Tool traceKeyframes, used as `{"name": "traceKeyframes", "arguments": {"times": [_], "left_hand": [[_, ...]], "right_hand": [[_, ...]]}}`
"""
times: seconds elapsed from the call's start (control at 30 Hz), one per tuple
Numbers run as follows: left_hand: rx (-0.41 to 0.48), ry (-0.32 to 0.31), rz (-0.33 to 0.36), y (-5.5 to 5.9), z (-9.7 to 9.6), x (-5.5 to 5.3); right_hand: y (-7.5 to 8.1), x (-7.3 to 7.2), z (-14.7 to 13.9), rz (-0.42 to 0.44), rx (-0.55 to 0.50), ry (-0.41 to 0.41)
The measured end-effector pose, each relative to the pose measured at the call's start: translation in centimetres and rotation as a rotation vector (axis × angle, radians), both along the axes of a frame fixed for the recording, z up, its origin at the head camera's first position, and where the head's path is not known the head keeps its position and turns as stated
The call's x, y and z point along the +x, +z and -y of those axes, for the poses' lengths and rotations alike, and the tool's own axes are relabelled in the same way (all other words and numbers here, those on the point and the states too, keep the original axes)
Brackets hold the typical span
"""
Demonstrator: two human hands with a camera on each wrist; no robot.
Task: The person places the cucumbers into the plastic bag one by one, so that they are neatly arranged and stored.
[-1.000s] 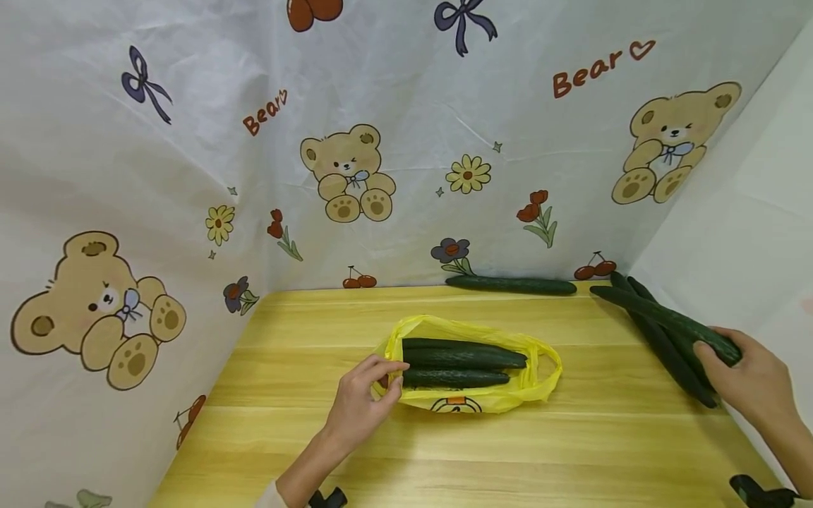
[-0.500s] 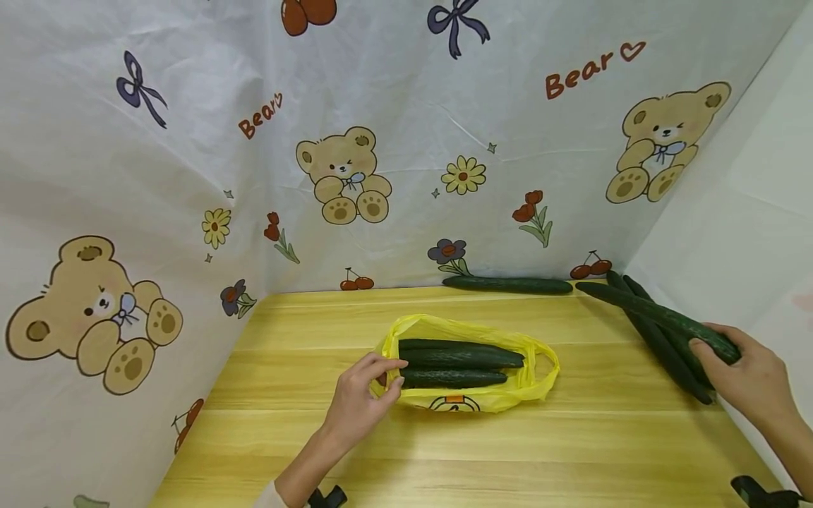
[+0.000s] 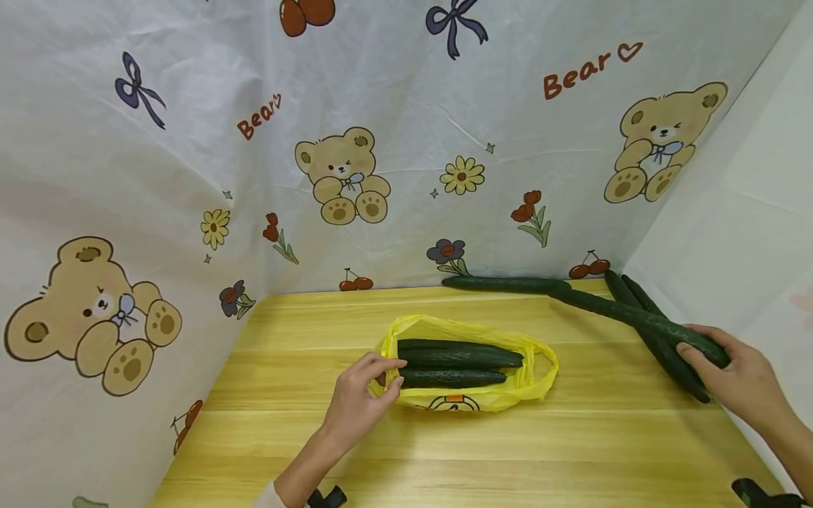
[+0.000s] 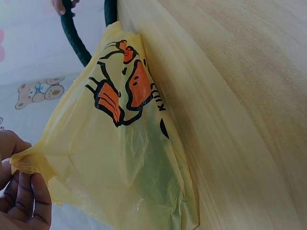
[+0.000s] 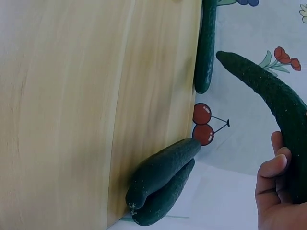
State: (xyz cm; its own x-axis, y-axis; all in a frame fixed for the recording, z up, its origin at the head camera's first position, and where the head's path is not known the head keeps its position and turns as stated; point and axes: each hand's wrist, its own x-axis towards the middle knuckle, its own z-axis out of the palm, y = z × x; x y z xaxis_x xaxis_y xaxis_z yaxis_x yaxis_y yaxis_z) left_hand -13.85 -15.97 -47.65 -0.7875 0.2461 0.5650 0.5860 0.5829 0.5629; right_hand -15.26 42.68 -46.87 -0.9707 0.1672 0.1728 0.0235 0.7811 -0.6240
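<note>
My right hand grips one end of a long dark green cucumber, its far end pointing left. In the right wrist view this cucumber is raised above the table, with fingers curled round it. My left hand pinches the left edge of a yellow plastic bag between thumb and fingers. The bag's mouth is spread, and cucumbers lie side by side inside. Their left ends are hidden by the bag's edge. In the left wrist view the gathered plastic sits between the fingertips.
Two more cucumbers lie together on the table at the right, below the held one. Another cucumber rests along the back edge. A bear-patterned cloth rises behind the wooden table, and a white wall stands at the right.
The held cucumber has moved left with my right hand, and its tip now overlaps the back cucumber in the head view. My left hand keeps its pinch on the bag. The view has shifted slightly.
</note>
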Motion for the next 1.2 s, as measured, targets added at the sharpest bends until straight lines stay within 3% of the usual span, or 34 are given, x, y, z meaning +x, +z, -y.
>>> {"name": "traceKeyframes", "arguments": {"times": [0.43,1.2], "left_hand": [[0.005,0.002,-0.021,-0.4,0.0,-0.1],[0.02,0.009,-0.005,-0.4,-0.2,-0.1]], "right_hand": [[0.0,0.8,0.5,0.048,-0.247,0.163],[0.8,0.2,3.2,0.017,-0.351,0.504]]}}
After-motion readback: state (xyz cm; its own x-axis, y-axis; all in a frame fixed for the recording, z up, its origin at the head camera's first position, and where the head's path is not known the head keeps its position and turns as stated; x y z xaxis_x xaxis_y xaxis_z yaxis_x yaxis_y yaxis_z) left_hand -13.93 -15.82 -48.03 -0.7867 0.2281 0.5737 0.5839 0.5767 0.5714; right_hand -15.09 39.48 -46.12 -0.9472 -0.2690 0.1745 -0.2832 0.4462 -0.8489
